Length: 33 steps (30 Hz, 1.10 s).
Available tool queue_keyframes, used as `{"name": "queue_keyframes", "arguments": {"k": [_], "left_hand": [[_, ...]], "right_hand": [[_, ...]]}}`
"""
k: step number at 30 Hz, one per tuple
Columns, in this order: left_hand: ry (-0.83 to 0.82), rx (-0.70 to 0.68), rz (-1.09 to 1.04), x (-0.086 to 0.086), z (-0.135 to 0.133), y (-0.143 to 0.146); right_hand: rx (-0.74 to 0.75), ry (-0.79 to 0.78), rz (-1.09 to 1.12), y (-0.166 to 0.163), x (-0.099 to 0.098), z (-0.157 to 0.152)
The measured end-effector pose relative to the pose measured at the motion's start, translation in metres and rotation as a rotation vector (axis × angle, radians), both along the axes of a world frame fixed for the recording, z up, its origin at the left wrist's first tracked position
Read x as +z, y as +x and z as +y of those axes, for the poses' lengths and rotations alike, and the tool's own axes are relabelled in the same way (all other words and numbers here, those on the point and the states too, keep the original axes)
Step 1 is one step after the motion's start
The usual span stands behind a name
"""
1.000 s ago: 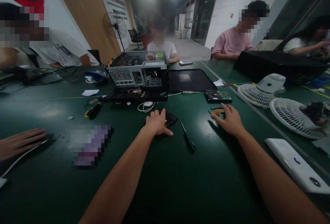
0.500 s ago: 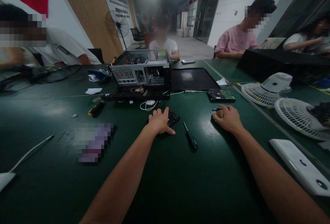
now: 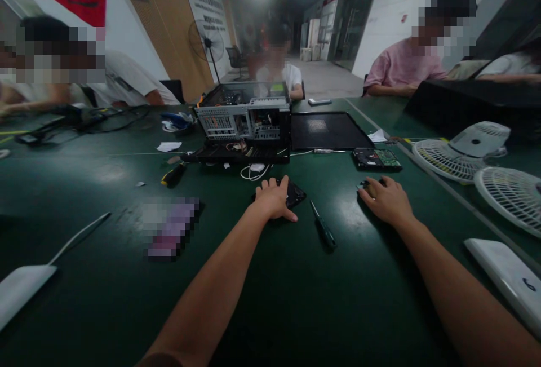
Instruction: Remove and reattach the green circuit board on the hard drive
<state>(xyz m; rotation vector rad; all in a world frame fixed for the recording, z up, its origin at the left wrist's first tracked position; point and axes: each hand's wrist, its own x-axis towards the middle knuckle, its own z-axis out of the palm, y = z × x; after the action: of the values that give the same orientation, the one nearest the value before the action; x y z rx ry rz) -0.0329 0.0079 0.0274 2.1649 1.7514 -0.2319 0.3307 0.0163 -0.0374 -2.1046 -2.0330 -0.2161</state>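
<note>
My left hand [image 3: 273,200] lies with spread fingers over a black hard drive [image 3: 296,194] on the green table, its thumb apart from the fingers. Much of the drive is hidden beneath it. To the right, my right hand [image 3: 387,200] has its fingers curled round a small tan piece [image 3: 371,191], maybe a circuit board, close to the tabletop; the fingers cover most of it. Between the hands lies a screwdriver [image 3: 323,226] with a dark green handle. Beyond the right hand sits another hard drive [image 3: 377,159], with green circuitry showing.
An opened computer case [image 3: 243,122] stands ahead, beside a black side panel [image 3: 329,130]. White fan parts [image 3: 448,155] and a white casing [image 3: 507,277] are at the right. A yellow-black screwdriver [image 3: 173,175] and a blurred phone-like object [image 3: 175,226] lie left. Several people sit around the table.
The view has swung slightly left, so everything appears further right. My left hand stays on the drive. My right hand's fingers have shifted a little around the small piece.
</note>
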Motion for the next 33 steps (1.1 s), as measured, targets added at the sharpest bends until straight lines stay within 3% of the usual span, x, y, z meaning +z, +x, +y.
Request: {"name": "queue_keyframes", "arguments": {"k": [15,22,26,33], "left_hand": [[-0.007,-0.001,-0.001,0.0046,-0.0012,0.0008],[-0.005,-0.009,-0.009,0.0033,-0.0002,-0.0002],[0.006,-0.005,-0.009,0.0004,0.0003,-0.0006],[0.004,0.0,0.005,-0.0009,0.0007,0.0005]], "right_hand": [[0.018,-0.004,-0.025,0.0018,-0.0038,0.0018],[-0.134,-0.006,0.072,0.0056,-0.0062,0.0063],[-0.138,-0.013,0.084,0.0042,-0.0055,0.0066],[-0.098,0.121,0.114,-0.0013,-0.0016,0.0004]]}}
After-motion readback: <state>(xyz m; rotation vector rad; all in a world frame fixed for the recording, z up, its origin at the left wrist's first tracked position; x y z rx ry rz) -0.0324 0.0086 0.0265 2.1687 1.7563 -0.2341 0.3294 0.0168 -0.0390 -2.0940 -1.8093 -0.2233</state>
